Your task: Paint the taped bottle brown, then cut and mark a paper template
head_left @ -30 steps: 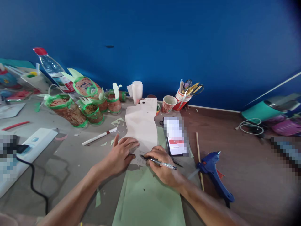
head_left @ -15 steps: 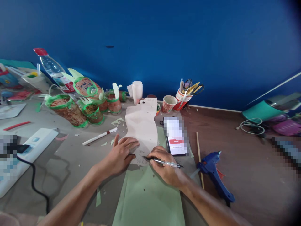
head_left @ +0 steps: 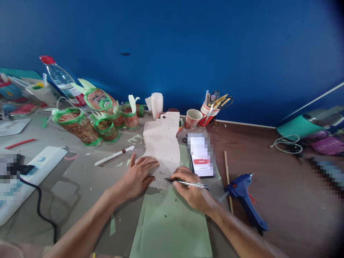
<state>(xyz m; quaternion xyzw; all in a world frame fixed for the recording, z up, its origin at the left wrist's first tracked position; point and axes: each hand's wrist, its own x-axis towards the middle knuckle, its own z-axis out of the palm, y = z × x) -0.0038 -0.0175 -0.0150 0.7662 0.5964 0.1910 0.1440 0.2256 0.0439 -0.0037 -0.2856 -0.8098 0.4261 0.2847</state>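
My left hand (head_left: 138, 177) lies spread on the left edge of a pale unfolded paper piece (head_left: 162, 143). In my right hand (head_left: 189, 188) is a black-and-clear pen (head_left: 193, 185), its tip on the paper's lower end beside small oval outlines. Green paper sheets (head_left: 174, 225) lie beneath the lower part of the pale paper. A phone (head_left: 201, 156) with a lit screen rests just beyond my right hand. Left of the paper, a white marker (head_left: 114, 156) lies on the table among green paper scraps.
Brown-and-green decorated cups (head_left: 76, 123) and a red-capped bottle (head_left: 61, 79) stand at the back left. A cup with scissors (head_left: 208, 113) is at the back. A blue glue gun (head_left: 247, 199) and thin stick (head_left: 228, 179) lie right; a white power strip (head_left: 34, 179) lies left.
The pen tip and my right hand have shifted very slightly to the right on the paper. My left hand keeps its place.
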